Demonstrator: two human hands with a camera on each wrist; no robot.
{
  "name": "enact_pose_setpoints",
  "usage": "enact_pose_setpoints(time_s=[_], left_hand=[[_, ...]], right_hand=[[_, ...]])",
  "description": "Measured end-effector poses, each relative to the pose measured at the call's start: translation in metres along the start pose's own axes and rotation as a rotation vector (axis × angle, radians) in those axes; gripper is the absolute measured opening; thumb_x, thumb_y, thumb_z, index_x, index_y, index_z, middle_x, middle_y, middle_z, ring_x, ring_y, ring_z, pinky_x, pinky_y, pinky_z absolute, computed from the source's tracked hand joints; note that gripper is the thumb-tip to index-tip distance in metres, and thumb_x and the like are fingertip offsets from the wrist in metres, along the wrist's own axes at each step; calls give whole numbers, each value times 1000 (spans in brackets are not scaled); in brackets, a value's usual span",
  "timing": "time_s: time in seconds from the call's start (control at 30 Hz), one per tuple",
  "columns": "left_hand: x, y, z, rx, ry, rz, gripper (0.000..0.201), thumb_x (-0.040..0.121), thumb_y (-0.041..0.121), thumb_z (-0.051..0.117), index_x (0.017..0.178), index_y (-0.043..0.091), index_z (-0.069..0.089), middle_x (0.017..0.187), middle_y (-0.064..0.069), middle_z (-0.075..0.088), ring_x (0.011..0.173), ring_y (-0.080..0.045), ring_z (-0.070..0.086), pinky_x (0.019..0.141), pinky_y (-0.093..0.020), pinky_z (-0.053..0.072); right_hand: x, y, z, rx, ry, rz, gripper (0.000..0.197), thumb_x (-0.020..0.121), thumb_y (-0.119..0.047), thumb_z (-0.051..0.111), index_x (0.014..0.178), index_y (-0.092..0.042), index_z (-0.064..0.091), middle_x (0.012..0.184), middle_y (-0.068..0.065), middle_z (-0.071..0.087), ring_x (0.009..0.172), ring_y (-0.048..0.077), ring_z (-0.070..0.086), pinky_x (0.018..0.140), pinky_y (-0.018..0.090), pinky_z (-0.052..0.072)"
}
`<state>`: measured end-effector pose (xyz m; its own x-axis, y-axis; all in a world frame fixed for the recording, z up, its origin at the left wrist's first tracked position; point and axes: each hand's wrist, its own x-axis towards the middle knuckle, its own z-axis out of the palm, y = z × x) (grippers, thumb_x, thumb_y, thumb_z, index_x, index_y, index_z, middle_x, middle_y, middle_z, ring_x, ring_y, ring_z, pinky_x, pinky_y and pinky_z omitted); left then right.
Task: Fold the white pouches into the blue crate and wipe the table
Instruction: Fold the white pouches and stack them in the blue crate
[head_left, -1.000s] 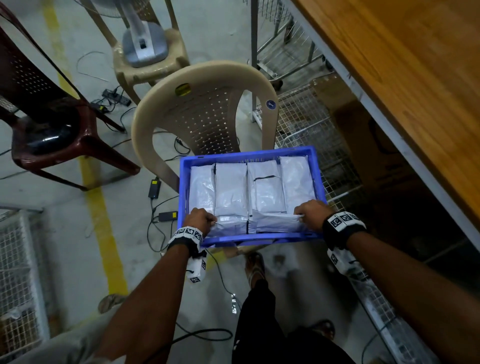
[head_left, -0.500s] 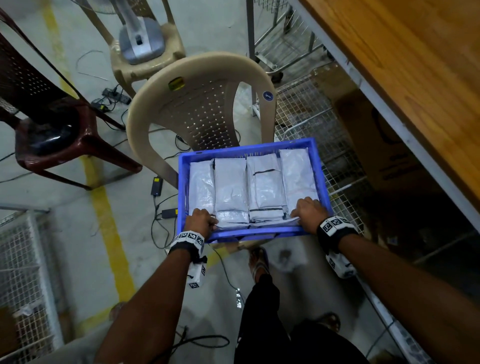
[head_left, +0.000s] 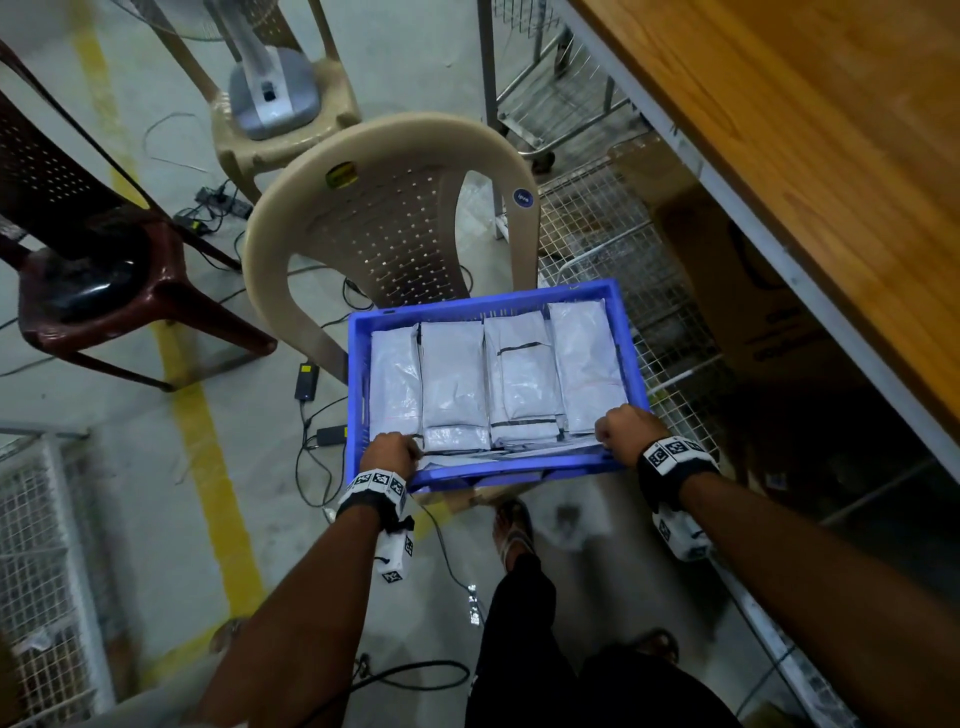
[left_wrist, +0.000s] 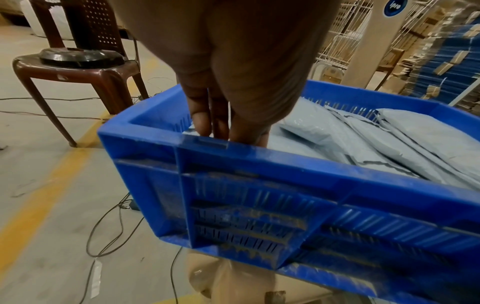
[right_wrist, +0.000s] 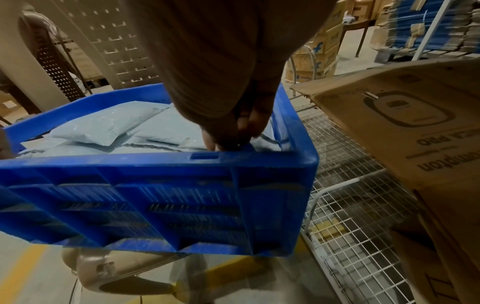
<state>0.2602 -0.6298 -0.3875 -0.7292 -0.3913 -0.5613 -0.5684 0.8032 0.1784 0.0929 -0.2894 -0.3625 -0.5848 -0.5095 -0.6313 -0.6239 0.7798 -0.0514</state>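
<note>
The blue crate is a stiff ribbed plastic box, probably fairly heavy when packed, so its near rim is the sensible hold. The left hand and right hand both grip that rim, fingers curled over it to the inside. Just beyond the fingers, white pouches lie folded in four rows; they look soft and slippery. Under the fingers sits a beige chair.
</note>
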Motion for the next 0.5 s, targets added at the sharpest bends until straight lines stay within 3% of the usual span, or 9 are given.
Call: enact_pose_setpoints(time_s=[0.17,0.3,0.5], left_hand=[[1,-8,2,-68,-31,-79,29,89,10,63,111,22,76,117,-9,71,111,-29,65,98,-32,49],[-7,-5,-2,-208,21,-90,19,89,15,67,105,12,78,108,-12,74,107,-30,66,90,-29,48],[-30,19,-30,-346,112,-69,15,87,15,71,99,8,77,100,-15,75,101,-29,69,85,-30,51]], right_hand=[[-2,3,4,40,-93,77,33,92,-10,50,118,-17,69,123,14,60,112,33,62,93,34,49],[-11,5,4,153,-9,88,32,88,-15,53,111,-28,70,119,9,66,108,29,64,91,33,53],[-39,12,-23,340,157,148,24,88,-22,59,107,-28,71,110,11,69,100,31,66,83,32,52]])
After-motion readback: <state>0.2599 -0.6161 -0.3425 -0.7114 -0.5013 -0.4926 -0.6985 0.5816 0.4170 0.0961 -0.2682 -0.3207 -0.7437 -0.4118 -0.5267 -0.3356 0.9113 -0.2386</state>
